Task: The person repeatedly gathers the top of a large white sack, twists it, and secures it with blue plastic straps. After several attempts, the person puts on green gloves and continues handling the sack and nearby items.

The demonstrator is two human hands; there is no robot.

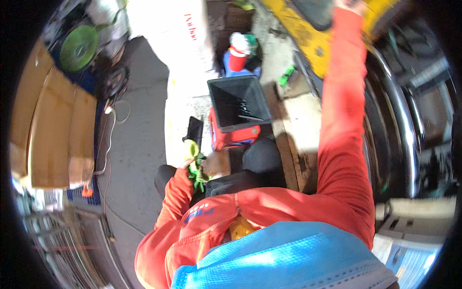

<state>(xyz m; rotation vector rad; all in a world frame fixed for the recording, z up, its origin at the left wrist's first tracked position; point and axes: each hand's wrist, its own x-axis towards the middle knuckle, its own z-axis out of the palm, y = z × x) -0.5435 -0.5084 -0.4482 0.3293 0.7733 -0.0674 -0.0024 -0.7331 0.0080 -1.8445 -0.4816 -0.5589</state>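
Close to my left knee, my left hand (187,163) is closed round a bright green, soft-looking bundle (196,174); its exact kind is unclear. A yellow-green piece (191,147) shows just above the fingers, below a flat black object (194,129). Far up and to the right, my right hand (353,6) reaches a worn yellow panel (313,44), at the dark opening's edge. The picture's top edge cuts that hand off and its fingers are blurred, so its grip is hidden.
A black bin (240,103) tops a red box (236,137) before my knees. Behind it stands a red-and-white container (237,54). Cardboard boxes (57,125) and a white cable (111,139) lie left. A curved chrome bar (402,120) runs along the right.
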